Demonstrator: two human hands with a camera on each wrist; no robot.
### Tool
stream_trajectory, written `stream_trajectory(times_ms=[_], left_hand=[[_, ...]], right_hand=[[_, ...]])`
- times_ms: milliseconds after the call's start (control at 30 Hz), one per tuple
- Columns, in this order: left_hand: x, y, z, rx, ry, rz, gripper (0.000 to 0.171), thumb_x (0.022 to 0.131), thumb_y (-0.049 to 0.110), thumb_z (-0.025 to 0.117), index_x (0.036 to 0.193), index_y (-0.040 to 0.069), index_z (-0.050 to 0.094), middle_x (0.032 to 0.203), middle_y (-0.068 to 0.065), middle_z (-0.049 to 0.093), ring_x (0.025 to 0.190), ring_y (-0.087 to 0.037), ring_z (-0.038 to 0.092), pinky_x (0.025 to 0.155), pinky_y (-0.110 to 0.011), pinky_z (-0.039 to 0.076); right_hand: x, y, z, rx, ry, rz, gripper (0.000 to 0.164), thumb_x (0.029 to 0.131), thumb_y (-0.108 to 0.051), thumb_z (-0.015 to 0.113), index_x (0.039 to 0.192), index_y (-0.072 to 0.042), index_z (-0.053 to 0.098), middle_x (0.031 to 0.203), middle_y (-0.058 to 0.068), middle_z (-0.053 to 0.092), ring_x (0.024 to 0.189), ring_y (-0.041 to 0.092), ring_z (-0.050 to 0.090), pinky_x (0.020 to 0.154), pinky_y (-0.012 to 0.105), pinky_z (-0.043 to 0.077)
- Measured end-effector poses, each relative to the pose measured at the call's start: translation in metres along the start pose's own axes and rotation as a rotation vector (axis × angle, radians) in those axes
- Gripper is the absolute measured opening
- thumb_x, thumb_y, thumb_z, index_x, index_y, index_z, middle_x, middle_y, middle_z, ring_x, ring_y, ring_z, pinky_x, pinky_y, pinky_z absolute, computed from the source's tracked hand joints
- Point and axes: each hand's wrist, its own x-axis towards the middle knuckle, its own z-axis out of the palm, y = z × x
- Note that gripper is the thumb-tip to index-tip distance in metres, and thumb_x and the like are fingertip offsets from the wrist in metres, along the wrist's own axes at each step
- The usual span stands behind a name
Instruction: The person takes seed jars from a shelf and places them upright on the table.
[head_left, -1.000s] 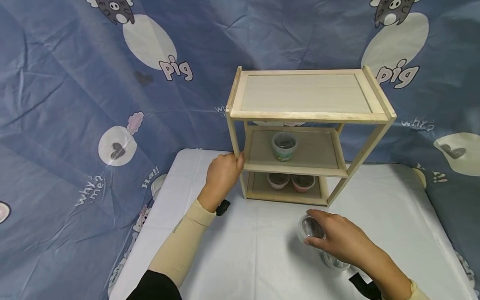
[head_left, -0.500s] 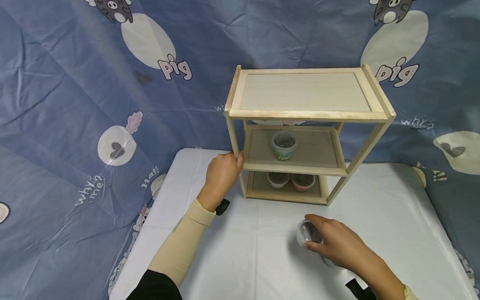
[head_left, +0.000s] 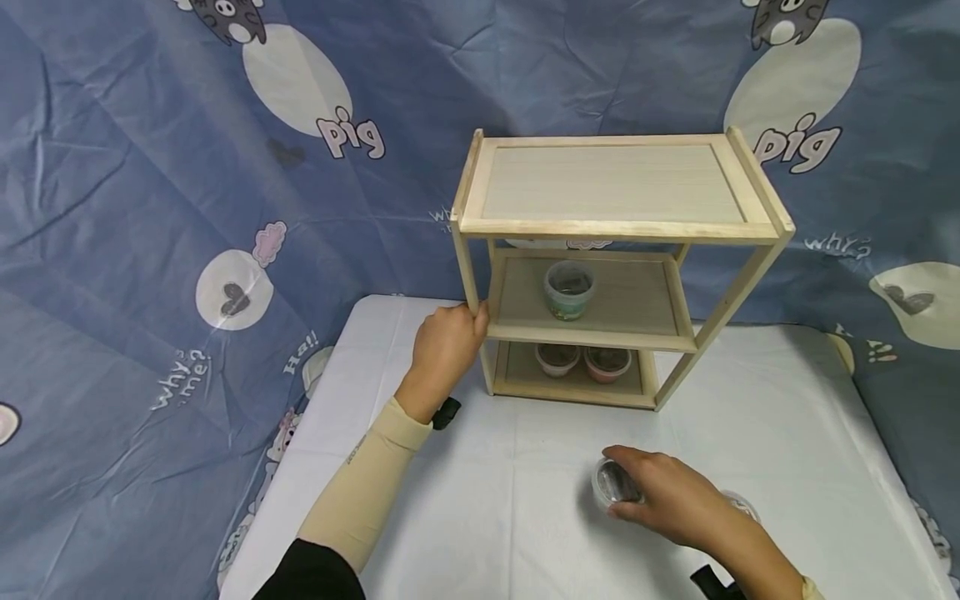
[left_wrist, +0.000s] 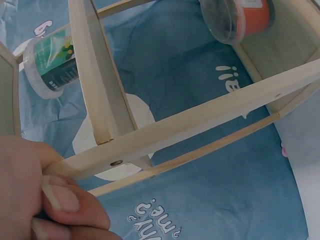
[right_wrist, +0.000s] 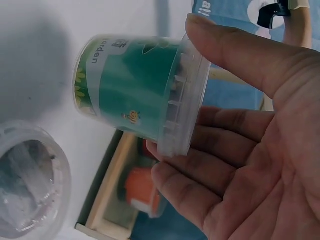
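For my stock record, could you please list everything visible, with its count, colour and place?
Tablecloth: 1, white, foreground
Wooden shelf: 1, pale, on tablecloth
Middle cup: 1, green label, middle tier
Lower cups: 2, pink to orange, bottom tier
Held cup: 1, green label, in right grip
Loose cup: 1, clear rim, on tablecloth
Backdrop: 1, patterned blue, behind wooden shelf
Wrist bands: 2, black, left and right
Sleeves: 2, beige, forearms
Upper sleeve: 1, black, left arm
Left grip: 1, bare, holding wooden shelf
Right grip: 1, bare, around held cup

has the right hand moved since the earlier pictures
Yes: in the head view, the right hand has moved slightly down the image, away from the wooden shelf.
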Motion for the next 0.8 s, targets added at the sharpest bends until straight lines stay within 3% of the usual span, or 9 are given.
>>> stream_trajectory(times_ms=[300,800], left_hand=[[-0.001,0.0,-0.001,-0.004,0.003,0.0,0.059,0.103,0.033,0.04,0.047,0.016,0.041,0.041,0.002,0.037,0.032,-0.016,0.04,0.029,-0.031,0.031],[0.0,0.001,-0.003,-0.012,-0.01,-0.017,0.059,0.103,0.032,0.039,0.046,0.016,0.04,0.04,0.003,0.035,0.032,-0.014,0.037,0.029,-0.03,0.031]], right_hand=[[-0.002,0.003,0.013,0.002,0.013,-0.037,0.062,0.077,-0.035,0.08,0.127,-0.004,0.058,0.122,0.005,0.064,0.107,0.02,0.062,0.087,0.04,0.049],[-0.001,0.01,0.036,0.036,-0.037,0.031,0.064,0.076,-0.037,0.08,0.128,-0.006,0.058,0.127,0.006,0.061,0.113,0.023,0.06,0.091,0.041,0.048]])
